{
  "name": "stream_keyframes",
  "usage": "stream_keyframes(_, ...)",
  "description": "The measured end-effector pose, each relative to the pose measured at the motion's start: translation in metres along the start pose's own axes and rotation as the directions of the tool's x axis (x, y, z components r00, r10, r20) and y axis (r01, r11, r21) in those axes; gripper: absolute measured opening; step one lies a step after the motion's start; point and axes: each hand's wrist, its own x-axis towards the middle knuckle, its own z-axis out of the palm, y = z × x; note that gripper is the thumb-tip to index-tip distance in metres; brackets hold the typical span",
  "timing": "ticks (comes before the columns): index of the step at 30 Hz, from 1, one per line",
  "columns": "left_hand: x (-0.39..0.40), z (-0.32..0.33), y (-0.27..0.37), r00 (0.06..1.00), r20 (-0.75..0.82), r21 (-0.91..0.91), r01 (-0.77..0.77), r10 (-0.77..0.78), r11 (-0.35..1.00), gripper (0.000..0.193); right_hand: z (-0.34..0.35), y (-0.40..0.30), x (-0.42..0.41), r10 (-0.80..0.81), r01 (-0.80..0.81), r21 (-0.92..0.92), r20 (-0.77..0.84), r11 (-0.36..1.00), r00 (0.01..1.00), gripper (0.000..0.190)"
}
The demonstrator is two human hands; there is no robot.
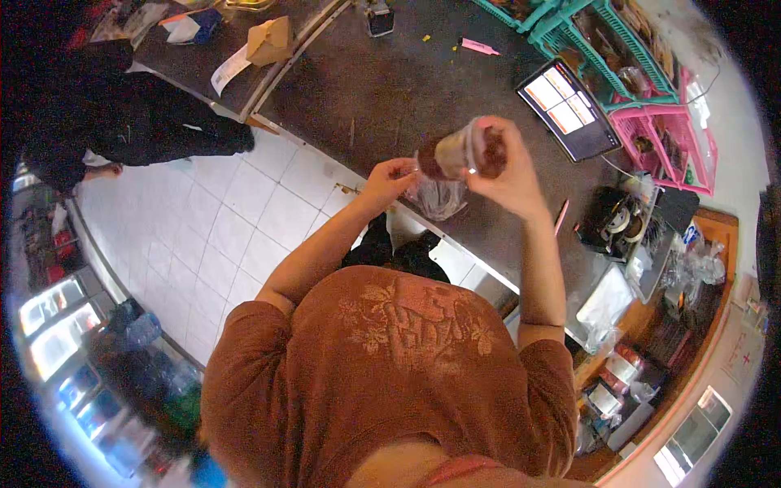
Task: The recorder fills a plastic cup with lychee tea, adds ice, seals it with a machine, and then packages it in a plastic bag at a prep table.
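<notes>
My right hand [509,180] grips a clear plastic cup [454,149] with brown contents and a pale band round it, tilted on its side above the dark counter [366,85]. Beside the cup's left end, my left hand [393,180] pinches a clear plastic bag [440,200], which hangs below the cup. Whether the cup's end is inside the bag, I cannot tell. A tablet [568,110] with a lit screen stands on the counter to the right of my right hand.
Teal baskets [634,49] and a pink basket [665,146] line the counter's far right. Tape rolls [619,222] lie below them. A pink highlighter [479,46] and a cardboard piece [268,41] lie farther back. Another person's dark sleeve [183,131] is at the left.
</notes>
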Motion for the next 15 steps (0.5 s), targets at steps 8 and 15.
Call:
stream_keyframes(8, 0.017, -0.023, -0.044, 0.981, 0.175, 0.002, 0.083, -0.082, 0.997, 0.031, 0.082, 0.054, -0.033, 0.088, -0.075, -0.384, 0.016, 0.920, 0.996, 0.056)
stream_keyframes(15, 0.006, -0.033, -0.022, 0.994, -0.051, 0.231, -0.085, 0.099, 0.969, 0.022, 0.090, 0.047, -0.050, 0.202, -0.173, -0.608, -0.021, 0.775, 0.979, 0.062)
